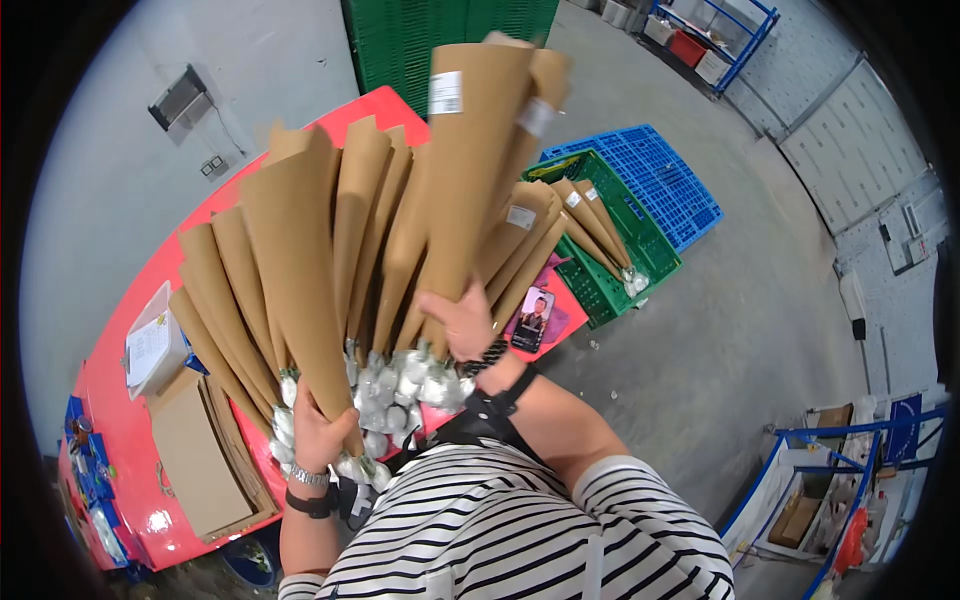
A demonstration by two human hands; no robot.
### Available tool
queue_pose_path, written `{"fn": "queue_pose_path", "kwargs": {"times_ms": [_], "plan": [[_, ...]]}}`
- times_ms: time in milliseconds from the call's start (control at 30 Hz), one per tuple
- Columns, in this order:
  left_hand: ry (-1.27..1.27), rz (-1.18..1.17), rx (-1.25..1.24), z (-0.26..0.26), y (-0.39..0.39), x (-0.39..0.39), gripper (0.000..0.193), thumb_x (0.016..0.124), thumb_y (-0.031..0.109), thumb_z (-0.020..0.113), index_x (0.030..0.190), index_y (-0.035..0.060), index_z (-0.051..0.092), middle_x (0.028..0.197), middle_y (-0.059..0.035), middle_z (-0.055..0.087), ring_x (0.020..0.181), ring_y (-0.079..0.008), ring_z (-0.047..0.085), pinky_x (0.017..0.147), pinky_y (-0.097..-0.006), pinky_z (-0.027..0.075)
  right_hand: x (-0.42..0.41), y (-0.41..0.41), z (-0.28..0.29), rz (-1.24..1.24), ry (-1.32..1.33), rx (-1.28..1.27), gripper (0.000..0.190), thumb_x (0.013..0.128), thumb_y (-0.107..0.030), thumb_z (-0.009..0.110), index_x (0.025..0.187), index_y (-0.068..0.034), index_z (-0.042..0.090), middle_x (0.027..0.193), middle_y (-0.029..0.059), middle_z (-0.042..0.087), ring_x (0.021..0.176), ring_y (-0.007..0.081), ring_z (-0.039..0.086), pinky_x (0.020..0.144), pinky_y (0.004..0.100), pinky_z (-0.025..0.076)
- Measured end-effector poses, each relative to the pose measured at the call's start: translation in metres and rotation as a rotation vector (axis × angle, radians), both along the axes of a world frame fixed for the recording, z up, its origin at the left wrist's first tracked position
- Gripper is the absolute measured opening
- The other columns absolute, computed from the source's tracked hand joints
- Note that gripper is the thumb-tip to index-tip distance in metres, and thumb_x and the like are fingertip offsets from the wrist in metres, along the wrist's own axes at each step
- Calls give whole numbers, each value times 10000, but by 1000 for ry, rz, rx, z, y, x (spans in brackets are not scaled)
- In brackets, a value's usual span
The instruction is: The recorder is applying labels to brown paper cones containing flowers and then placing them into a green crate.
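My left hand (322, 431) is closed around the narrow lower end of a tall kraft-paper sleeve (292, 262). White plastic-wrapped stem ends (364, 471) stick out below it. My right hand (465, 319) grips the lower part of another kraft-paper sleeve (476, 165), which bears a white label (446, 92) near its wide top. A second labelled sleeve, slightly blurred, is tucked behind it. Between and beside my hands lean several more paper sleeves (360, 210), their clear-and-white wrapped ends (397, 382) bunched toward me. What the sleeves contain is hidden.
Beneath the sleeves is a red-covered table (142, 315) with flat cardboard (199, 465), a white bin (156, 341) and a phone (533, 319). At right, a green crate (637, 281) holds labelled sleeves, beside blue pallets (664, 176). A blue-framed cart (795, 495) stands lower right.
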State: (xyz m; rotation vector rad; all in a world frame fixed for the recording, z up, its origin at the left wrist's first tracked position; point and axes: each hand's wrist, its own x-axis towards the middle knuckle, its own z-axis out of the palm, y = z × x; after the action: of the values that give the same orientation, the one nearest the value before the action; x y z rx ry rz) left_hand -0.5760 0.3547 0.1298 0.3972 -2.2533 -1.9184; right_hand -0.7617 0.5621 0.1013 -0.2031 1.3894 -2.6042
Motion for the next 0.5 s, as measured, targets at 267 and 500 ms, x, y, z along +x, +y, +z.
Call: {"fn": "queue_pose_path", "kwargs": {"times_ms": [267, 500], "plan": [[20, 46, -365, -23, 119, -54, 681, 701, 93, 765, 1312, -10, 485, 1141, -144, 649, 1047, -253, 642, 941, -366, 510, 7, 317, -34, -331, -42, 309, 545, 833, 48, 752, 1284, -58, 466, 1052, 40, 566, 909, 128, 594, 790, 296, 528], [-118, 85, -820, -61, 137, -138, 734, 681, 144, 794, 1320, -30, 477, 1213, -253, 647, 1112, -419, 646, 957, -463, 530, 38, 469, -67, -614, -193, 357, 485, 883, 27, 710, 1279, -64, 445, 1073, 76, 565, 862, 168, 596, 753, 327, 540]]}}
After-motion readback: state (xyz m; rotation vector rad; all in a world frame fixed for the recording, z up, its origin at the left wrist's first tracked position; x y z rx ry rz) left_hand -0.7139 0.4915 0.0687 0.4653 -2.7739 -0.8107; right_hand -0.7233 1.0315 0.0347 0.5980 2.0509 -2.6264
